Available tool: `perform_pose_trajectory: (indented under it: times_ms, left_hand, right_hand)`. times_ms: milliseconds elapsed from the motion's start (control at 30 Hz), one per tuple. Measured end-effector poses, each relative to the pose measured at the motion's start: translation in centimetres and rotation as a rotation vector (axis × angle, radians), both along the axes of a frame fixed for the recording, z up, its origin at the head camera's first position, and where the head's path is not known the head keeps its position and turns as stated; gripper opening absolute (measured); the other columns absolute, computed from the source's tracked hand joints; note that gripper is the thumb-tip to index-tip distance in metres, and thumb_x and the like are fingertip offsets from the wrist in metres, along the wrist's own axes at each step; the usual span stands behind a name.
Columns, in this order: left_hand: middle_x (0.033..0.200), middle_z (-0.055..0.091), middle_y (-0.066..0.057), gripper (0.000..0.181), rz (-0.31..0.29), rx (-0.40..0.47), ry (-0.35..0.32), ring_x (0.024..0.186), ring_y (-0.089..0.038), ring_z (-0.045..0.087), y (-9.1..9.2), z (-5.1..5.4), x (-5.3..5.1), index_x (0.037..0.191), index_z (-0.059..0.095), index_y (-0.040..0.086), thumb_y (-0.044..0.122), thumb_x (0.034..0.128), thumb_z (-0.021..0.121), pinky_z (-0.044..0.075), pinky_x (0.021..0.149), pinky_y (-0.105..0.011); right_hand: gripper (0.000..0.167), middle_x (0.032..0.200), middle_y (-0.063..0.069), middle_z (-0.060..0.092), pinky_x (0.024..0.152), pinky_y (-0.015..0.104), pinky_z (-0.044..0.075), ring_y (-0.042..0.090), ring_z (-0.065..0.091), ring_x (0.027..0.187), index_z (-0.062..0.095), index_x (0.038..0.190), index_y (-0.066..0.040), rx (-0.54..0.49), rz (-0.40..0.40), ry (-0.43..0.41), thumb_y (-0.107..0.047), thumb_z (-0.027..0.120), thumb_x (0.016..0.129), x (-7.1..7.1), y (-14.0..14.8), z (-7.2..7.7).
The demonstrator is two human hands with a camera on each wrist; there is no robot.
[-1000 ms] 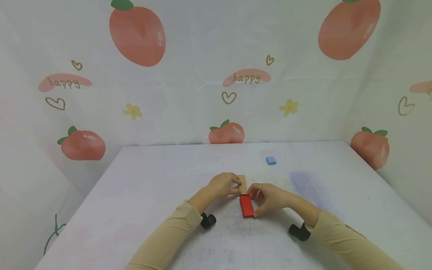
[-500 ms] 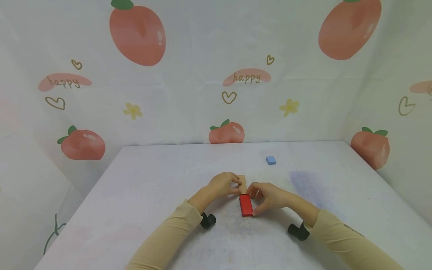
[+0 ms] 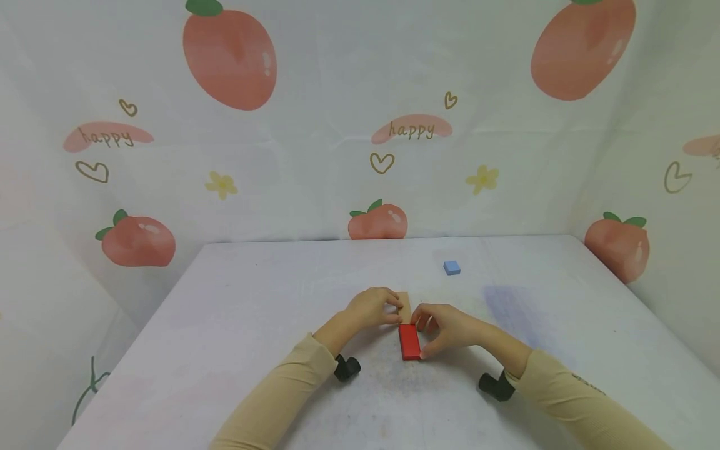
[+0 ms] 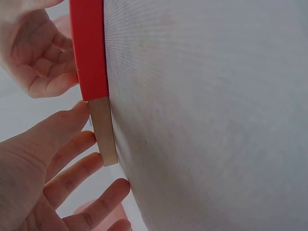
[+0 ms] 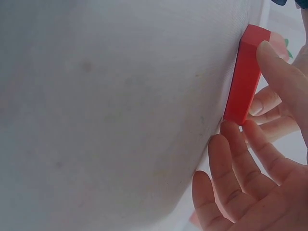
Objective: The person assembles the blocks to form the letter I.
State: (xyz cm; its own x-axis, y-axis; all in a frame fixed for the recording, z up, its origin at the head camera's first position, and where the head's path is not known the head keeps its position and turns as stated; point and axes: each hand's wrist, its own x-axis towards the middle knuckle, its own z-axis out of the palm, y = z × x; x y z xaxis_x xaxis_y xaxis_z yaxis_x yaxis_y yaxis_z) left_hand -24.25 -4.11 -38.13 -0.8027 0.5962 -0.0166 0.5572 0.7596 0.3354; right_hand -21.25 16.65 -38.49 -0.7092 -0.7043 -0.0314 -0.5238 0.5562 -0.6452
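Observation:
A flat red block lies on the white table, end to end with a plain wooden block just beyond it. My left hand holds the wooden block along its left side, with thumb and fingertips spread on it. In the left wrist view its thumb tip sits at the seam between the blocks. With my right hand I grip the red block, the thumb near its near end and fingers at the far end. The right wrist view shows the red block hiding most of the wooden one.
A small blue block lies farther back, right of centre. Black devices sit at both wrists. Behind the table hangs a white cloth printed with peaches. A green string hangs at the left.
The red block has slid slightly away from me, up against the wooden block, with my right hand moving along. My left hand and the wooden block stay put.

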Motion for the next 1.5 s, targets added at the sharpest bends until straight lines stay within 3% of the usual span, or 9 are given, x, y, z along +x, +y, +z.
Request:
perform_pose_trajectory:
  times_ms: [833, 1500]
  left_hand:
    - [0.118, 0.066, -0.002, 0.032, -0.001, -0.016, 0.029, 0.114, -0.019, 0.059, -0.05, -0.23, -0.07, 0.109, 0.071, 0.013, 0.028, 0.0809, 0.072, 0.047, 0.097, -0.031]
    - [0.121, 0.065, -0.002, 0.032, 0.015, -0.019, -0.005, 0.116, -0.019, 0.058, 0.05, 0.03, 0.02, 0.111, 0.071, 0.013, 0.027, 0.082, 0.071, 0.046, 0.099, -0.034]
  right_hand:
    - [0.048, 0.094, 0.005, 0.063, 0.075, 0.023, 0.049, 0.014, 0.056, 0.084, 0.055, 0.104, -0.005, 0.04, -0.063, -0.034, -0.024, 0.081, 0.069, 0.2, 0.01, 0.31]
    - [0.047, 0.092, 0.004, 0.062, 0.072, 0.023, 0.048, 0.013, 0.055, 0.081, 0.055, 0.101, -0.006, 0.03, -0.063, -0.01, -0.024, 0.083, 0.067, 0.06, -0.12, -0.12]
